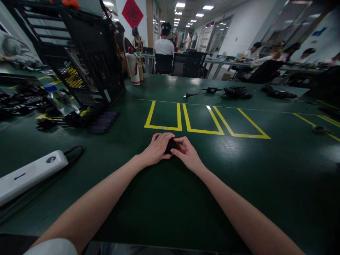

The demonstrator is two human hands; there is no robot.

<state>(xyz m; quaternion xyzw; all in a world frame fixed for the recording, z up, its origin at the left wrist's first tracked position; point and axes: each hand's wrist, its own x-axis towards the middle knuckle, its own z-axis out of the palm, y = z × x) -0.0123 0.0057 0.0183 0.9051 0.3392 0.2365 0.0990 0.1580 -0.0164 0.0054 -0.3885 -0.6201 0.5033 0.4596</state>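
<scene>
Both forearms (99, 194) slant inward, left hand (156, 149) and right hand (189, 155) close together, fingers (183, 140) curled

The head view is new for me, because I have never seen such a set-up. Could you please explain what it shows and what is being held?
There is no machine here: a person works with a bare left hand and right hand. The only picture comes from a camera worn on that person's head, looking forward and down.

Both hands hold a small black object. The fingers hide much of it, so I cannot tell what it is.

Below is a green table. Just beyond the hands, yellow tape marks three outlines. Farther back lies a bundled black cable. To the left are a white device, a cup and a tall black frame. Other people are in the background.
</scene>
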